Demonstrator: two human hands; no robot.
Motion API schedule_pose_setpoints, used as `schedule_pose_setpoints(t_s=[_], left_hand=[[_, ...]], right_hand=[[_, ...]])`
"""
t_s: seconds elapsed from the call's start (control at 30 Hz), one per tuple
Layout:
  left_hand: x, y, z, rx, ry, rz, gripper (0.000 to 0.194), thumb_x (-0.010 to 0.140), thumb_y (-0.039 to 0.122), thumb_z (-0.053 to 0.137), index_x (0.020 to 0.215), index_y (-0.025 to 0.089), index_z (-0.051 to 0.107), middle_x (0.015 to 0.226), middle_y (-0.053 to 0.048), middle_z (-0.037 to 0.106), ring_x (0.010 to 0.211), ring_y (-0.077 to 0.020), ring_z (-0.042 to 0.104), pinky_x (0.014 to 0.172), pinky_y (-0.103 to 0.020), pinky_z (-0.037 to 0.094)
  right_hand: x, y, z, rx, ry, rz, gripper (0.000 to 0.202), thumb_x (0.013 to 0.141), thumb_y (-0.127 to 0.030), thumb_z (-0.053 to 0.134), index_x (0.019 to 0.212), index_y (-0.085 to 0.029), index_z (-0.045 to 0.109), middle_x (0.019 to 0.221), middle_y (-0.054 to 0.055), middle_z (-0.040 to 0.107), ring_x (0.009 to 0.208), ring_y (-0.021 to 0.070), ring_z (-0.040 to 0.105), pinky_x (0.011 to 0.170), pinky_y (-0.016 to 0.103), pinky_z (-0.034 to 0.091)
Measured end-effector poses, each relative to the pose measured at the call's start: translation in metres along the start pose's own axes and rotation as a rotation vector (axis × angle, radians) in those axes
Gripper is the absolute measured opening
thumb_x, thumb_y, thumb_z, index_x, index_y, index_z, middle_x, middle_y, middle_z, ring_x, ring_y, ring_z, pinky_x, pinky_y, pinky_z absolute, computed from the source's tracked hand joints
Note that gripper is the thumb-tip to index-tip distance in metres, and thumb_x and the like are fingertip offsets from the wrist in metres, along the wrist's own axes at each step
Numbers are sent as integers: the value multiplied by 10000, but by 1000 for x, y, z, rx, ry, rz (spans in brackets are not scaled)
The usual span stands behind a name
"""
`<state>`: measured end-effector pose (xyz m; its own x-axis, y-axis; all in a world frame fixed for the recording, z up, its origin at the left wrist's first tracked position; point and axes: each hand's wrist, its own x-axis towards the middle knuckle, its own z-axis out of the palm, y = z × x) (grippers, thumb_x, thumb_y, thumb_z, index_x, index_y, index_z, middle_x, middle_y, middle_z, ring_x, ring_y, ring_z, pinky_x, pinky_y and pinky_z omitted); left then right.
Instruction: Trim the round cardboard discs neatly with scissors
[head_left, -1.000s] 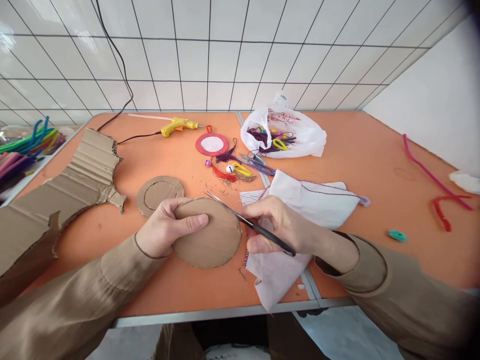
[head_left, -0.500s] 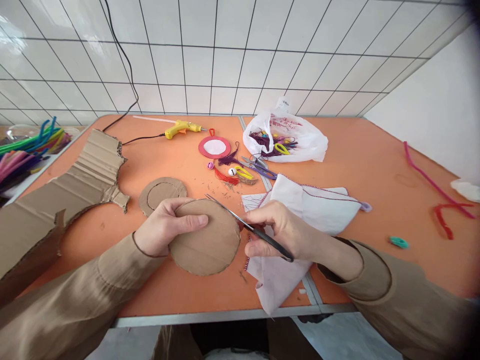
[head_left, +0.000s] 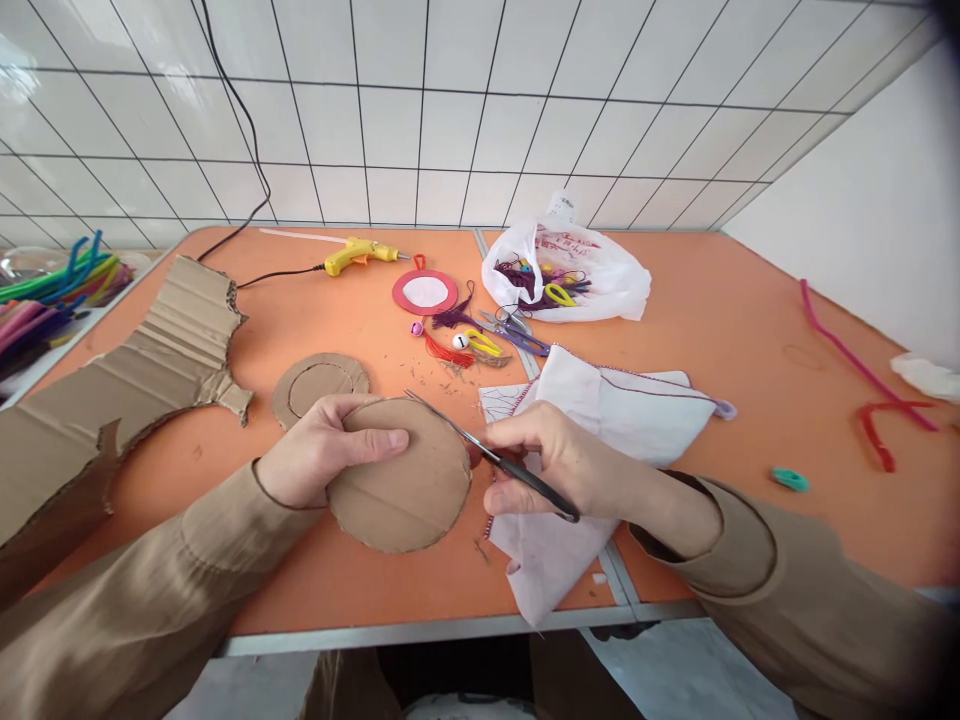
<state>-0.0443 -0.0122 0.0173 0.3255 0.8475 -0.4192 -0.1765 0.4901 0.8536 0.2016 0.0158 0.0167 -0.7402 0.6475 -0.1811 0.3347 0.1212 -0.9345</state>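
A round cardboard disc (head_left: 405, 490) is pinched at its upper left edge by my left hand (head_left: 315, 450), thumb lying on top. My right hand (head_left: 559, 460) grips black-handled scissors (head_left: 536, 487), whose blades lie along the disc's upper right edge. Under my right hand spreads a white cloth (head_left: 637, 410) with dark red stitching. Behind my left hand, partly covered by it, a second cardboard circle (head_left: 283, 390) with a ring line rests on the orange table (head_left: 300, 590).
Torn corrugated cardboard (head_left: 135, 370) covers the left side. At the back are a yellow glue gun (head_left: 360, 255), a red-rimmed round piece (head_left: 425, 292), purple-handled scissors (head_left: 517, 335) and a white plastic bag (head_left: 607, 280) of tassels. Pipe cleaners (head_left: 847, 340) lie at right.
The whole view has shifted slightly, so things sit a little further left. Both hands keep their hold, and the scissors stay at the disc's edge.
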Motion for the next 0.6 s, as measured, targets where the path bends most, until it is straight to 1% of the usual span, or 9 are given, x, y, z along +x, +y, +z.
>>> schedule_pose_setpoints(t_s=[0.07, 0.13, 0.2, 0.3, 0.4, 0.5, 0.6], left_hand=[[1, -1, 0, 24, -28, -13, 250, 647, 306, 881, 837, 159, 813, 803, -80, 801, 696, -214, 733, 640, -286, 586], [2, -3, 0, 49, -36, -20, 260, 658, 316, 873, 850, 153, 812, 808, -85, 799, 697, -219, 732, 638, -293, 583], [3, -4, 0, 67, -44, -22, 265, 664, 318, 866, 859, 147, 810, 813, -90, 798, 700, -225, 732, 640, -300, 580], [4, -5, -2, 73, -66, -24, 260, 667, 318, 862, 859, 152, 809, 814, -88, 798, 702, -231, 732, 643, -310, 578], [4, -5, -2, 76, -73, -18, 252, 661, 321, 865, 845, 158, 810, 804, -84, 797, 689, -229, 729, 628, -305, 574], [3, -3, -1, 65, -56, -3, 246, 649, 315, 868, 833, 161, 812, 795, -76, 798, 679, -218, 726, 623, -293, 574], [2, -2, 0, 46, -53, 3, 250, 622, 310, 882, 814, 165, 815, 763, -63, 794, 654, -198, 718, 602, -268, 572]], right_hand=[[1, 2, 0, 26, -6, -22, 456, 687, -560, 784, 716, -143, 601, 583, -77, 304, 564, 85, 277, 483, 234, 226], [3, 4, 2, 48, -10, -37, 485, 668, -557, 800, 639, -163, 516, 596, -76, 288, 575, 82, 263, 490, 234, 223], [4, 4, 3, 85, -22, -38, 504, 668, -551, 802, 624, -175, 469, 612, -72, 296, 588, 83, 272, 501, 232, 242], [4, 4, 4, 125, -44, -35, 477, 686, -564, 782, 683, -166, 517, 615, -71, 313, 589, 87, 283, 496, 226, 251], [3, 3, 5, 102, -37, -34, 461, 700, -568, 768, 707, -158, 558, 598, -74, 304, 575, 85, 271, 475, 221, 224], [2, 4, 4, 64, -22, -58, 457, 713, -560, 762, 680, -156, 551, 584, -79, 286, 560, 77, 252, 466, 222, 207], [1, 5, 4, 20, -14, -69, 469, 732, -555, 754, 642, -163, 512, 577, -82, 274, 554, 72, 232, 460, 223, 189]])
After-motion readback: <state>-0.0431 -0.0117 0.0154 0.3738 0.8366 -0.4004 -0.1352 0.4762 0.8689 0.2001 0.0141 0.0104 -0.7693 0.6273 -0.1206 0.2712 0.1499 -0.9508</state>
